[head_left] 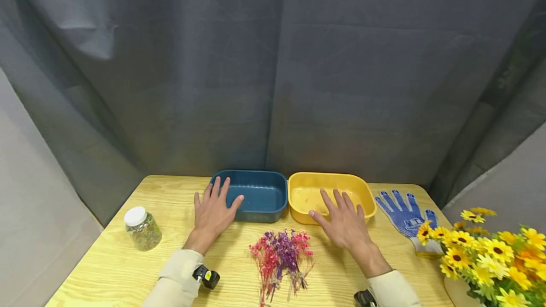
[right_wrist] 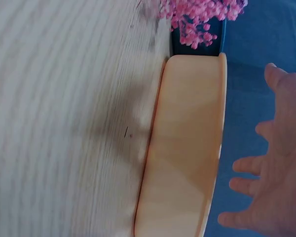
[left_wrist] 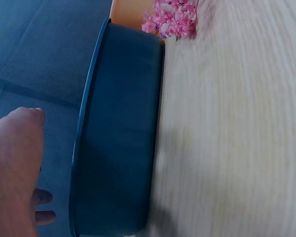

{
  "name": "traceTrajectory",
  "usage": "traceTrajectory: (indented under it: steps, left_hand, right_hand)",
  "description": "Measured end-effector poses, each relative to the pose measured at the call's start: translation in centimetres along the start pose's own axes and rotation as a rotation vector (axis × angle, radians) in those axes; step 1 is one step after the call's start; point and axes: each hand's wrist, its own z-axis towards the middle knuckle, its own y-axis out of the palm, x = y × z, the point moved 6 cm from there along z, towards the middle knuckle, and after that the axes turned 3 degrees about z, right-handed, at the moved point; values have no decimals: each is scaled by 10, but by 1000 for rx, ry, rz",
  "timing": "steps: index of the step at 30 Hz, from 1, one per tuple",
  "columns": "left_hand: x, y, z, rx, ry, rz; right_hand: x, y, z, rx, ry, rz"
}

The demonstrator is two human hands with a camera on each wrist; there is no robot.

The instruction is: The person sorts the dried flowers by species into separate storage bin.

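Observation:
My left hand (head_left: 214,212), fingers spread, hovers over the near left side of a dark blue rectangular tub (head_left: 260,215). In the left wrist view the tub's side wall (left_wrist: 121,128) stands beside that hand. My right hand (head_left: 344,221), fingers also spread, is above the near side of a yellow tub (head_left: 303,212). The right wrist view shows its wall (right_wrist: 185,143) and the hand held higher than the rim. Both hands hold nothing. Between my forearms lies a bunch of dried flowers (head_left: 283,252), pink and purple, stems toward me.
At the left stands a clear jar (head_left: 145,235) with a white lid and greenish contents. On the right lies a blue-and-white work glove (head_left: 403,214), partly behind yellow artificial flowers (head_left: 496,250) in a pale pot (head_left: 458,293). A dark curtain (head_left: 273,70) hangs behind the wooden table (head_left: 106,269).

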Motion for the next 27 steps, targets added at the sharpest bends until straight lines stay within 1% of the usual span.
traceTrajectory:
  steps: [4, 8, 11, 18, 23, 27]
  left_hand:
    - [-9, 2, -3, 16, -19, -24]
    - [-16, 5, -7, 6, -37, -51]
    - [-21, 7, -11, 11, -53, -72]
    - [-34, 12, -16, 22, -92, -114]
    - [-42, 16, -18, -6, -124, -142]
    - [-47, 19, -20, -45, -151, -156]
  right_hand:
    - [-6, -2, -7, 5, -10, 10]
    - [-12, -2, -16, 15, -26, 0]
    - [-16, -2, -23, 21, -35, 4]
    - [-24, -1, -36, 51, -50, 74]
    - [-28, 0, -46, 55, -56, 123]
    - [-31, 3, -54, 33, -34, 183]
